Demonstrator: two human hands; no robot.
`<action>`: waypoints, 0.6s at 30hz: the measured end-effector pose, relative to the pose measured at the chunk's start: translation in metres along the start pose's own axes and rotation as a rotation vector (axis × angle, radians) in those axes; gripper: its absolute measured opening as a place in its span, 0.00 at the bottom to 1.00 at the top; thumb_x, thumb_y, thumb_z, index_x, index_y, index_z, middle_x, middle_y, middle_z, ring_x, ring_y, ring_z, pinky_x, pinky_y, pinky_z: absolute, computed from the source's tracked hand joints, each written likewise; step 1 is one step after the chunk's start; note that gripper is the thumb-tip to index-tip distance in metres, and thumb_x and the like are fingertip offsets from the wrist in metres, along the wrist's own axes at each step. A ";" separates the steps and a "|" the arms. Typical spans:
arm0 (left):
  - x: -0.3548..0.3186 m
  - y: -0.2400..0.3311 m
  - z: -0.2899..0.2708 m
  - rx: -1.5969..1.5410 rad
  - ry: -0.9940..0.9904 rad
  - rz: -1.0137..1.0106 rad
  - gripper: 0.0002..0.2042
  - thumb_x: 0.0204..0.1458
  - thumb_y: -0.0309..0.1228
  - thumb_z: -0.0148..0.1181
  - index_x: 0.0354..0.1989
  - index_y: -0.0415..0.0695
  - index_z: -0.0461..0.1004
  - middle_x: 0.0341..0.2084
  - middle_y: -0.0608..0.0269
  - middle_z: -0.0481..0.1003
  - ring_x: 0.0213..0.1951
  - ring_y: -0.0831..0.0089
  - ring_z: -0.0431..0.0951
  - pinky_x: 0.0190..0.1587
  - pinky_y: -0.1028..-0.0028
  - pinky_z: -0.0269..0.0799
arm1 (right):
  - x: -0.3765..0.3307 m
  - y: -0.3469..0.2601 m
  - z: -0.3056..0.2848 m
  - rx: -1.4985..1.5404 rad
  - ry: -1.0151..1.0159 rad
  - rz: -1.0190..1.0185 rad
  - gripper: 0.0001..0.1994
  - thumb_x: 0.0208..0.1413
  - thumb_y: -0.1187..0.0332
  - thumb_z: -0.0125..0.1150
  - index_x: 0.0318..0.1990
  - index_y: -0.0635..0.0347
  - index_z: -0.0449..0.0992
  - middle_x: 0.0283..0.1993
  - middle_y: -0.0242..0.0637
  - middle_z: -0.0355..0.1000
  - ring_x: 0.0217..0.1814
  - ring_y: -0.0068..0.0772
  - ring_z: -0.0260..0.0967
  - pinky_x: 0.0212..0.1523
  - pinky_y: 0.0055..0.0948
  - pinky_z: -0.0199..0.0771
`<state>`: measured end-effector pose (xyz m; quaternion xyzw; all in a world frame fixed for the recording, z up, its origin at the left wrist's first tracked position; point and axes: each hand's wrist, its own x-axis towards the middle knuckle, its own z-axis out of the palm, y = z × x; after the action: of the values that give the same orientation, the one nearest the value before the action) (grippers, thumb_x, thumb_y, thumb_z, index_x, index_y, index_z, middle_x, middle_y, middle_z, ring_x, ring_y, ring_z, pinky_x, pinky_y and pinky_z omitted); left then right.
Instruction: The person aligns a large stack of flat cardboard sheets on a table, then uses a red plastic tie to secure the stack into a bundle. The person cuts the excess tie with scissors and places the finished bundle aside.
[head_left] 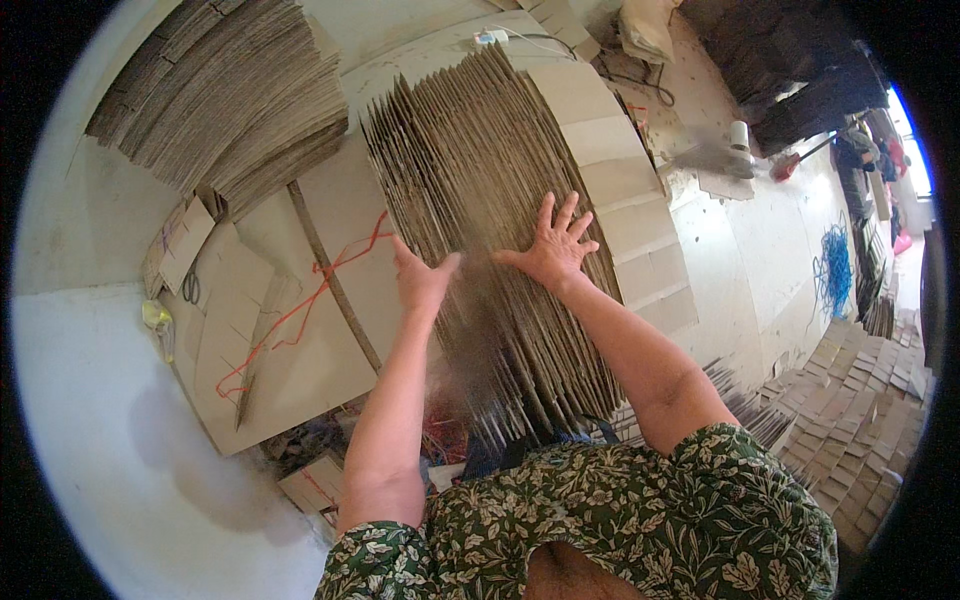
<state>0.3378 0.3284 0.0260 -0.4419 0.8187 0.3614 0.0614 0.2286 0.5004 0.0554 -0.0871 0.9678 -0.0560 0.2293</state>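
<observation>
A long row of brown cardboard sheets (480, 120) stands on edge, packed face to face, on the table in front of me. My right hand (555, 250) lies on its upper edges towards the right side, fingers spread and nothing gripped. At the row's left side is my left hand (422, 278), its thumb pointing in over the edges and a finger stretched forward along the side. Its other fingers are partly hidden. A loose length of red string (318, 290) trails over the table from beside my left hand.
Another big cardboard stack (230, 100) stands at the far left. Scissors (191, 285) and a tape roll (157, 317) lie by the left table edge. Flat pale cardboard (625, 180) lines the row's right. Tangled blue string (832, 270) and cardboard piles (850, 420) are at the right.
</observation>
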 end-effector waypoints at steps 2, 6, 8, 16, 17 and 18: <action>-0.003 0.008 -0.007 0.009 -0.021 -0.048 0.56 0.44 0.44 0.67 0.70 0.40 0.27 0.67 0.35 0.46 0.64 0.44 0.59 0.63 0.58 0.62 | 0.001 0.002 0.001 -0.003 0.001 0.002 0.67 0.29 0.31 0.69 0.72 0.54 0.35 0.75 0.56 0.23 0.74 0.72 0.24 0.57 0.79 0.44; -0.006 0.024 -0.019 0.141 -0.013 -0.115 0.53 0.44 0.38 0.64 0.70 0.39 0.29 0.67 0.31 0.44 0.60 0.48 0.66 0.57 0.61 0.69 | 0.000 0.001 -0.001 -0.003 -0.009 0.003 0.67 0.29 0.31 0.69 0.72 0.54 0.35 0.75 0.55 0.22 0.74 0.73 0.23 0.57 0.79 0.44; -0.004 0.022 -0.022 0.132 -0.037 -0.133 0.53 0.44 0.38 0.63 0.70 0.39 0.29 0.66 0.32 0.46 0.57 0.48 0.69 0.56 0.61 0.70 | 0.001 0.001 0.001 0.003 -0.002 0.003 0.67 0.29 0.31 0.69 0.72 0.54 0.35 0.75 0.55 0.22 0.74 0.73 0.23 0.57 0.79 0.44; -0.005 0.003 -0.042 0.221 0.029 -0.095 0.51 0.42 0.38 0.64 0.69 0.35 0.34 0.60 0.34 0.58 0.52 0.47 0.73 0.53 0.60 0.71 | 0.003 0.004 0.005 -0.005 0.023 -0.008 0.68 0.29 0.30 0.68 0.72 0.54 0.35 0.75 0.55 0.22 0.74 0.73 0.23 0.56 0.80 0.45; -0.006 0.006 -0.045 0.250 0.027 -0.102 0.51 0.42 0.38 0.64 0.69 0.35 0.35 0.60 0.34 0.58 0.53 0.48 0.72 0.53 0.60 0.71 | 0.004 0.005 0.006 -0.007 0.027 -0.007 0.68 0.28 0.30 0.68 0.72 0.54 0.35 0.75 0.55 0.22 0.74 0.73 0.24 0.56 0.80 0.45; -0.008 0.009 -0.049 0.271 0.036 -0.083 0.51 0.43 0.38 0.64 0.69 0.34 0.35 0.60 0.35 0.59 0.52 0.48 0.73 0.53 0.60 0.71 | 0.004 0.005 0.007 -0.007 0.027 -0.009 0.68 0.28 0.30 0.68 0.72 0.54 0.35 0.75 0.55 0.22 0.74 0.73 0.24 0.56 0.79 0.46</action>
<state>0.3466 0.3052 0.0695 -0.4697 0.8418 0.2369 0.1208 0.2276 0.5042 0.0472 -0.0914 0.9706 -0.0545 0.2157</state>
